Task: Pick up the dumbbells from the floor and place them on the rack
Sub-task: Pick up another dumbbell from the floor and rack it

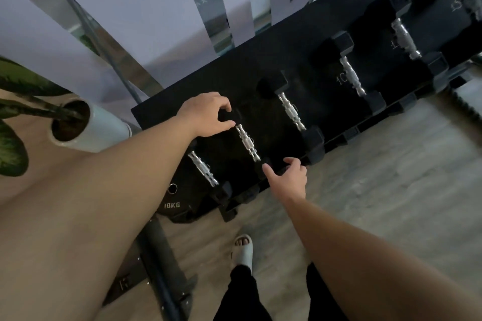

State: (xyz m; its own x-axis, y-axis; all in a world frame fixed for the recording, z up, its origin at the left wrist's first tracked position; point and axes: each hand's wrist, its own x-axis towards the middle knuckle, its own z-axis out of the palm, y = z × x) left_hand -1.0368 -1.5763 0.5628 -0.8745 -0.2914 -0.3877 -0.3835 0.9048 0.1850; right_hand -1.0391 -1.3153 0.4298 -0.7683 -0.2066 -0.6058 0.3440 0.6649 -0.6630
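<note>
1. The dumbbell (247,143) lies on the rack (300,41), second from its left end, its chrome handle running from upper left down to lower right, one black head at each end
2. The left hand (206,114) sits at the far head, thumb and fingers curled loosely round it; whether it truly grips I cannot tell in the dark
3. The right hand (290,177) is at the near head, open, forefinger stretched toward it, other fingers resting on the rack's front edge
4. Both hands flank the handle along its axis; neither holds the handle itself
5. Neighbouring dumbbells (292,112) lie parallel, just beside
</note>
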